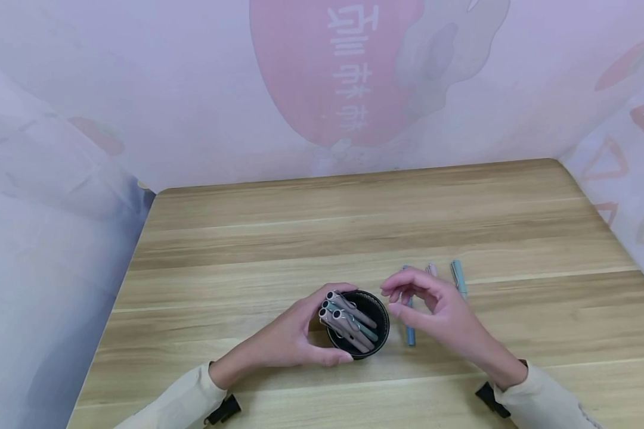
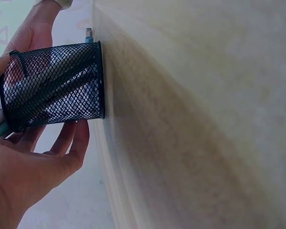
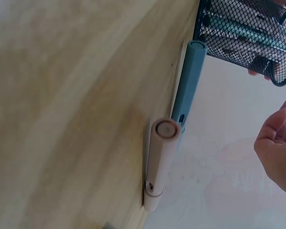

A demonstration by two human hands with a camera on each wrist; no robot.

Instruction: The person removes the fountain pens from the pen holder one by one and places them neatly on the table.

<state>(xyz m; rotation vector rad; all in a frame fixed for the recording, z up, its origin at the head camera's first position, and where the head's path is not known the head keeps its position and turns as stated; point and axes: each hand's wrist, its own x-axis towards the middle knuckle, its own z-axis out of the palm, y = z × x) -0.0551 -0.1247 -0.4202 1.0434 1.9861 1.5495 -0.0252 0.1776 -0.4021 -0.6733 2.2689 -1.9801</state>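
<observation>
My left hand (image 1: 303, 336) holds a black mesh pen holder (image 2: 62, 83), thumb on the near side and fingers round the far side. Several grey-brown and teal pens (image 1: 354, 325) lean inside it toward that hand. Just right of the holder, my right hand (image 1: 434, 304) hovers with loosely bent fingers and nothing in them. Beneath it a blue pen (image 1: 410, 335) lies on the table, partly covered by the hand. Past the knuckles lie a pale pink pen (image 3: 159, 160), mostly hidden in the head view, and a light teal pen (image 1: 458, 276).
The wood-grain table (image 1: 220, 250) runs back to a pale printed curtain (image 1: 193, 89). More of this fabric hangs along the left and right sides. A black clip-like piece (image 1: 224, 410) sits at the left cuff, another (image 1: 492, 400) at the right cuff.
</observation>
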